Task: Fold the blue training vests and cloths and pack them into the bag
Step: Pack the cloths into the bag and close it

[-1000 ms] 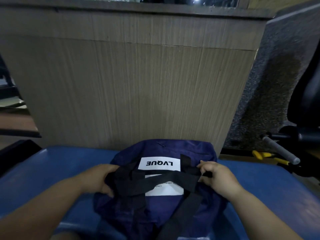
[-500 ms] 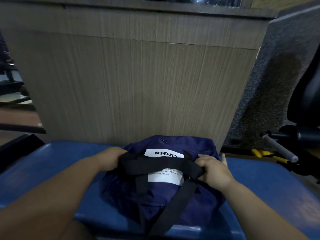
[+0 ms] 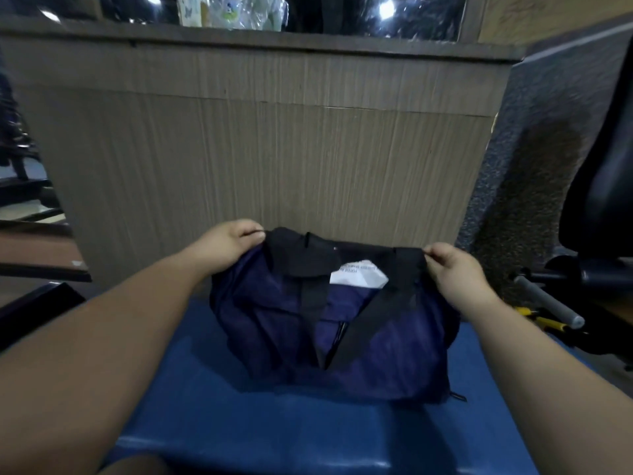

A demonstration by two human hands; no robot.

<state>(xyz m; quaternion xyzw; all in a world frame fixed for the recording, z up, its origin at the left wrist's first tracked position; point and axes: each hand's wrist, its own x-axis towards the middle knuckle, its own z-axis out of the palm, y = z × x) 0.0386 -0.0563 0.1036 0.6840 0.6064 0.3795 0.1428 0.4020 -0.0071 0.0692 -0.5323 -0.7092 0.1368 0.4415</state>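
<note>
Our left hand (image 3: 226,243) and right hand (image 3: 455,272) each pinch the black top edge of the bag (image 3: 376,365), thumb against curled fingers, one at either end. Between the grips a white label (image 3: 359,277) peeks out; its small print is too blurred to read. Below them, black straps (image 3: 311,296) cross the bag, which rests on the blue bench (image 3: 274,423). No loose vests or cloths show, so we judge packing nearly finished, with only closing left.

Wooden panel (image 3: 274,159) close behind bag (image 3: 342,337)
</note>
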